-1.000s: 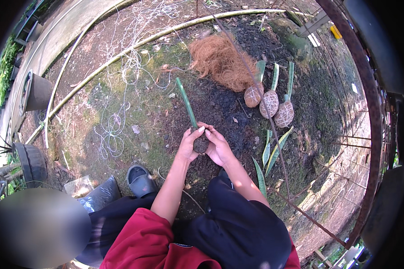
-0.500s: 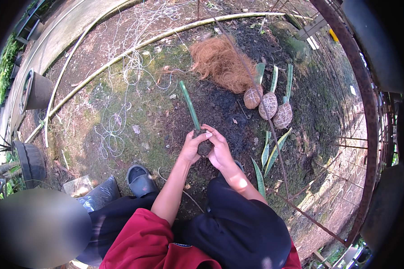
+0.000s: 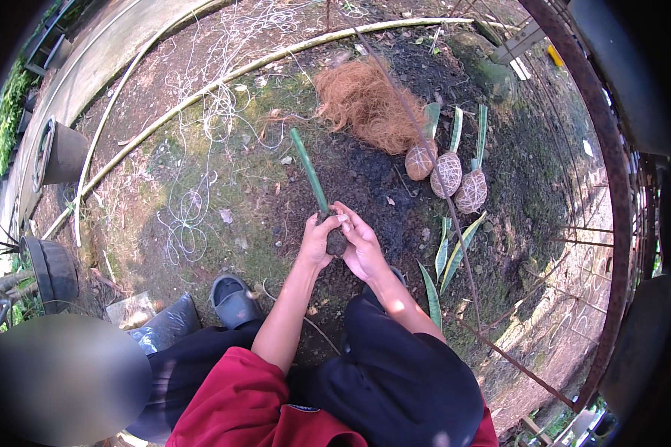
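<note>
Between my two hands is a dark ball of soil point(image 3: 336, 242) with a long green leaf cutting point(image 3: 309, 172) standing up out of it, tilted to the left. My left hand point(image 3: 318, 244) wraps the ball's left side, its thumb across the top at the leaf's base. My right hand point(image 3: 361, 248) curls round the right side, fingers meeting the left thumb. Ahead lies a heap of brown coconut fibre point(image 3: 369, 104). To its right rest three string-wrapped fibre balls, among them a middle ball point(image 3: 446, 174), each with a cut leaf sticking out.
Loose leaves, including a yellow-edged leaf point(image 3: 461, 252), lie right of my hands. Tangled white string point(image 3: 188, 223) spreads on the left. A bamboo pole point(image 3: 276, 56) curves across the back. A rusty metal frame point(image 3: 610, 186) stands at right, black pots point(image 3: 50, 273) at left.
The leaf cutting leans a little further left, its tip slightly higher. Both hands have shifted slightly on the soil ball and still hold it.
</note>
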